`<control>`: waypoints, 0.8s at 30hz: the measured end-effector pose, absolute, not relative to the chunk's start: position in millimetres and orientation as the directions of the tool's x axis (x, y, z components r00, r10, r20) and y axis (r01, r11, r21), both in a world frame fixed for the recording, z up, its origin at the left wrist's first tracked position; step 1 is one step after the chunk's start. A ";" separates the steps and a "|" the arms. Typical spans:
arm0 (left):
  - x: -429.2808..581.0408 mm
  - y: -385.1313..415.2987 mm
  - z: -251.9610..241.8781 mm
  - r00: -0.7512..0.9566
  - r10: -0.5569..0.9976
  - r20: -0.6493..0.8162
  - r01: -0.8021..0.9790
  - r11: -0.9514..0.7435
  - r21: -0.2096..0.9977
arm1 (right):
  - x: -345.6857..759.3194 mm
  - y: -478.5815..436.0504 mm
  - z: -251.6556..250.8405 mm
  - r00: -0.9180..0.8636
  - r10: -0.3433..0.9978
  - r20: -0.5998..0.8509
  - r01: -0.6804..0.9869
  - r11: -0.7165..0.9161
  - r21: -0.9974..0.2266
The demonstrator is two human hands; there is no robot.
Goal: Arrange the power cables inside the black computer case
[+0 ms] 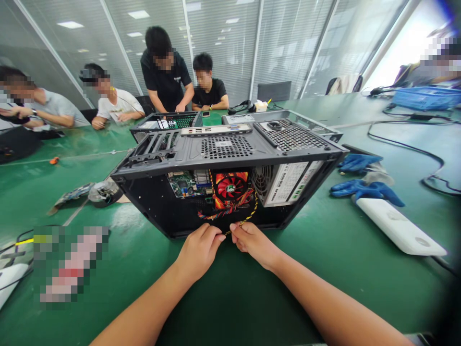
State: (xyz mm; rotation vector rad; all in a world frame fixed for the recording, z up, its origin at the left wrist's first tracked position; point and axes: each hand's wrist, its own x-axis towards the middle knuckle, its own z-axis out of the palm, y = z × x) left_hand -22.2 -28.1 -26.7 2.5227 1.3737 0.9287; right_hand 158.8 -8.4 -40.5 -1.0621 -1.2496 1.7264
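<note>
An open black computer case [187, 151] lies in front of me with its inside facing my hands. Between finger and thumb, my left hand [200, 250] pinches a thin yellow-and-black twisted cable [255, 210]. My right hand [254, 244] grips the same cable a short way along, close by the left fingertips. From there the cable runs up into the case, past the power supply [291, 186]. Behind the hands are a red-and-black fan [231, 190], a bundle of coloured wires [234, 209] and part of a motherboard [183, 185]. The cable's end is hidden by my fingers.
Further computer cases [320, 126] stand behind mine on the green table [137, 283]. Blue gloves [367, 190] and a white power strip [399, 228] lie at right, near a black cord [437, 161]. Several people sit or stand across the table.
</note>
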 end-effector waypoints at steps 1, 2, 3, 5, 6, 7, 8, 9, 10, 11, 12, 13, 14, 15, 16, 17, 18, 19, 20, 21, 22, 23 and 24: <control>-22.0 -28.0 -26.4 0.392 0.806 0.444 0.720 -0.569 0.397 | 158.7 -8.6 -40.0 -0.381 0.904 -0.194 -0.079 -0.240 -0.968; -21.8 -27.7 -26.0 0.386 0.816 0.430 0.720 -0.558 0.413 | 158.5 -8.7 -39.6 -0.379 0.906 -0.191 -0.065 -0.232 -0.971; -21.8 -27.4 -25.7 0.382 0.825 0.416 0.718 -0.548 0.429 | 158.4 -8.7 -39.4 -0.377 0.906 -0.191 -0.056 -0.228 -0.972; -21.9 -27.0 -25.1 0.381 0.831 0.406 0.713 -0.544 0.443 | 158.3 -8.5 -39.6 -0.374 0.907 -0.193 -0.057 -0.231 -0.971; -21.9 -27.0 -25.0 0.388 0.824 0.412 0.711 -0.552 0.436 | 158.3 -8.3 -39.9 -0.373 0.907 -0.197 -0.066 -0.237 -0.969; -22.0 -27.1 -24.8 0.398 0.814 0.424 0.709 -0.565 0.421 | 158.3 -8.1 -40.4 -0.370 0.907 -0.201 -0.078 -0.246 -0.966; -22.0 -27.3 -24.7 0.408 0.801 0.438 0.709 -0.580 0.401 | 158.4 -8.0 -41.1 -0.369 0.907 -0.204 -0.091 -0.254 -0.963; -22.0 -27.7 -24.6 0.418 0.789 0.451 0.710 -0.593 0.380 | 158.4 -7.9 -41.8 -0.368 0.907 -0.205 -0.104 -0.259 -0.960; -21.9 -28.1 -24.5 0.427 0.779 0.460 0.711 -0.603 0.362 | 158.3 -7.8 -42.5 -0.368 0.907 -0.204 -0.114 -0.262 -0.958; -21.7 -28.5 -24.4 0.433 0.774 0.463 0.713 -0.608 0.349 | 158.3 -7.8 -43.1 -0.369 0.907 -0.203 -0.121 -0.263 -0.957; -21.6 -28.9 -24.4 0.438 0.771 0.463 0.717 -0.610 0.338 | 158.2 -7.9 -43.6 -0.368 0.908 -0.201 -0.125 -0.263 -0.957; -21.4 -29.2 -24.4 0.443 0.770 0.459 0.720 -0.611 0.329 | 158.0 -7.9 -43.8 -0.369 0.908 -0.200 -0.126 -0.263 -0.957; -21.4 -29.6 -24.5 0.449 0.770 0.454 0.724 -0.611 0.320 | 157.9 -8.1 -43.8 -0.369 0.907 -0.202 -0.124 -0.263 -0.957; -21.4 -29.8 -24.6 0.455 0.771 0.446 0.728 -0.610 0.312 | 157.8 -8.3 -43.5 -0.367 0.907 -0.204 -0.119 -0.263 -0.957; -21.4 -30.0 -24.7 0.461 0.773 0.436 0.731 -0.609 0.306 | 157.7 -8.4 -43.0 -0.367 0.907 -0.207 -0.111 -0.264 -0.958; -21.4 -30.1 -24.7 0.465 0.776 0.427 0.734 -0.607 0.304 | 157.7 -8.6 -42.2 -0.367 0.907 -0.209 -0.101 -0.262 -0.960; -21.4 -30.2 -24.7 0.468 0.779 0.416 0.736 -0.605 0.304 | 157.8 -8.8 -41.4 -0.368 0.906 -0.210 -0.088 -0.259 -0.962; -21.4 -30.2 -24.6 0.469 0.784 0.407 0.739 -0.601 0.306 | 157.8 -8.9 -40.6 -0.371 0.904 -0.211 -0.075 -0.255 -0.964; -21.3 -30.2 -24.4 0.469 0.787 0.400 0.741 -0.597 0.307 | 157.9 -9.1 -39.8 -0.375 0.903 -0.210 -0.062 -0.250 -0.966; -21.2 -30.2 -24.2 0.469 0.790 0.394 0.741 -0.595 0.310 | 157.9 -9.2 -39.2 -0.379 0.902 -0.207 -0.051 -0.243 -0.969; -21.0 -30.2 -23.9 0.469 0.793 0.389 0.742 -0.593 0.314 | 158.0 -9.3 -38.9 -0.383 0.901 -0.203 -0.041 -0.237 -0.971; -20.7 -30.2 -23.6 0.466 0.796 0.386 0.742 -0.589 0.319 | 158.1 -9.4 -38.9 -0.388 0.900 -0.200 -0.032 -0.230 -0.973; -20.4 -30.2 -23.3 0.463 0.800 0.383 0.742 -0.586 0.326 | 158.2 -9.5 -39.3 -0.392 0.898 -0.199 -0.023 -0.226 -0.974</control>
